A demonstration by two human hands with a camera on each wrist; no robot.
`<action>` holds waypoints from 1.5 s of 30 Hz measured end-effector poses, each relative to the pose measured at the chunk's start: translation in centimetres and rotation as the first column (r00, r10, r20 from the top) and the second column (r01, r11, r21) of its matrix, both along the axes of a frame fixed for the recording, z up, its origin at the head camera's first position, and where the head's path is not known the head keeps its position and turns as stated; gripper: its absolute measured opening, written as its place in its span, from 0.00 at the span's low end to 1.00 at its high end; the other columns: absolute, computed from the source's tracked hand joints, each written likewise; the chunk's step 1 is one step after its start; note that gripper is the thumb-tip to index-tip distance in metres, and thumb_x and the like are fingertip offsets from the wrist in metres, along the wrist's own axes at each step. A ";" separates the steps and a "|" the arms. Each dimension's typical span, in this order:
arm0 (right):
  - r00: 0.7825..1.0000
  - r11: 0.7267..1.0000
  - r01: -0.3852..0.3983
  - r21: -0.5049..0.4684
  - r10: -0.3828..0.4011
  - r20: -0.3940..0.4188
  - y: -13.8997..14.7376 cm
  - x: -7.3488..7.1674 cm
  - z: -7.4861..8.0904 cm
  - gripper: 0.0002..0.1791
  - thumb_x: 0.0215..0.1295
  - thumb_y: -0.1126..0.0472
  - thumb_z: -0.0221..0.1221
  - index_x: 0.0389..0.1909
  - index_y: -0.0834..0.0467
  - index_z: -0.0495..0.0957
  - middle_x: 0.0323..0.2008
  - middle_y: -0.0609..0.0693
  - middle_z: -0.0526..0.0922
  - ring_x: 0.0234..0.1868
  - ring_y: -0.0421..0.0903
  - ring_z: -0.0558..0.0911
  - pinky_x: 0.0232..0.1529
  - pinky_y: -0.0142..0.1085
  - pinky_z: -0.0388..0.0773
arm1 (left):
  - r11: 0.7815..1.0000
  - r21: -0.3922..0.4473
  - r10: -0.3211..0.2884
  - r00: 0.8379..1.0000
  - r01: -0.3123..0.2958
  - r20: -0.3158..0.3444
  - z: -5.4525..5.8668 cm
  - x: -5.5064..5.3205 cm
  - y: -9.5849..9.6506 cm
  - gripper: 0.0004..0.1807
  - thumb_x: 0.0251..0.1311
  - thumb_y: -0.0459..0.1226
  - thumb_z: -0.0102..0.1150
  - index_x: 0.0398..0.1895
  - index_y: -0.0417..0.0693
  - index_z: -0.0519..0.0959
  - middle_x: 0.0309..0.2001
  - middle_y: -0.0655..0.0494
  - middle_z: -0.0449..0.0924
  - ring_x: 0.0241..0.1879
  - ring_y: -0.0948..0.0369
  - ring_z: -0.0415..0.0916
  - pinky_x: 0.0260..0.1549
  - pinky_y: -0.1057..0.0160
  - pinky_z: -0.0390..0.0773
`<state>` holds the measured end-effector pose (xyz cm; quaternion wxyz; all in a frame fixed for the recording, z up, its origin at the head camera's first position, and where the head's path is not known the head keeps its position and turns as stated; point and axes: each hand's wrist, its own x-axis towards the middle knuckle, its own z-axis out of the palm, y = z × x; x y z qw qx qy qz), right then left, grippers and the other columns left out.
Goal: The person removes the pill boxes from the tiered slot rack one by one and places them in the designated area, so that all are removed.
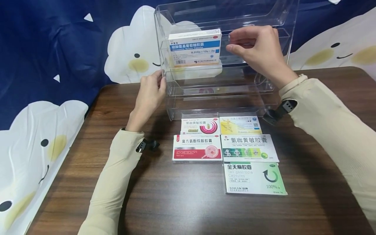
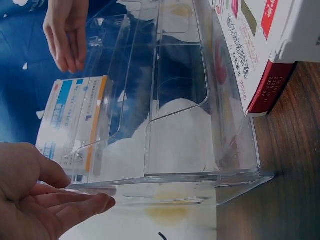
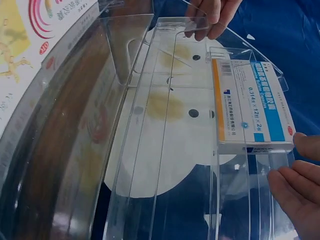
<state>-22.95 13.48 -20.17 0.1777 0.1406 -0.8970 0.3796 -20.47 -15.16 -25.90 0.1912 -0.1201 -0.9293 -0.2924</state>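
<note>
A white medicine box with a blue band and an orange edge (image 1: 195, 49) stands upright on a tier of a clear acrylic display rack (image 1: 217, 89), toward its left end. My left hand (image 1: 149, 94) pinches the rack's left side panel, its thumb and fingers on either side of the edge in the left wrist view. Just right of the white box is my right hand (image 1: 261, 49), thumb and fingers apart and nothing between them. In the right wrist view, that hand's thumb (image 3: 307, 146) comes right up to the box's corner.
Several medicine boxes lie flat in front of the rack: a pink-ringed box (image 1: 199, 126), a yellow box (image 1: 241, 125), a red-and-white box (image 1: 197, 148), a white-and-green box (image 1: 249, 148) and a green box (image 1: 254, 179). Behind the wooden table (image 1: 164, 202) hangs a blue cloud-patterned curtain (image 1: 73, 39).
</note>
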 end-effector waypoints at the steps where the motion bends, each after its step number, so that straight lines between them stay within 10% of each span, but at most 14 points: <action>1: 1.000 1.000 0.002 0.009 -0.001 -0.009 -0.2 -0.1 0.0 0.22 0.63 0.53 0.63 0.56 0.58 0.79 0.53 0.54 0.82 0.50 0.41 0.82 0.54 0.30 0.77 | 1.000 0.001 0.001 1.000 -0.001 0.004 0.0 0.0 0.0 0.16 0.68 0.31 0.46 0.53 0.29 0.77 0.49 0.38 0.81 0.48 0.54 0.81 0.47 0.60 0.81; 27: 0.994 1.000 0.016 -0.026 -0.013 0.111 -2.3 -2.7 -0.6 0.21 0.64 0.56 0.62 0.57 0.58 0.77 0.52 0.54 0.83 0.48 0.41 0.82 0.51 0.30 0.77 | 1.000 -0.001 -0.001 1.000 0.001 0.011 -0.1 0.2 0.1 0.17 0.69 0.31 0.46 0.54 0.30 0.76 0.50 0.38 0.80 0.51 0.52 0.80 0.50 0.60 0.80; 45: 0.999 0.993 -0.012 -0.121 0.018 0.048 -1.5 -2.5 -0.2 0.20 0.63 0.60 0.63 0.55 0.58 0.77 0.53 0.52 0.82 0.50 0.39 0.82 0.56 0.30 0.75 | 1.000 -0.003 -0.015 1.000 0.015 -0.013 -0.2 0.4 -0.3 0.14 0.68 0.31 0.46 0.46 0.30 0.79 0.45 0.39 0.83 0.44 0.53 0.83 0.45 0.58 0.81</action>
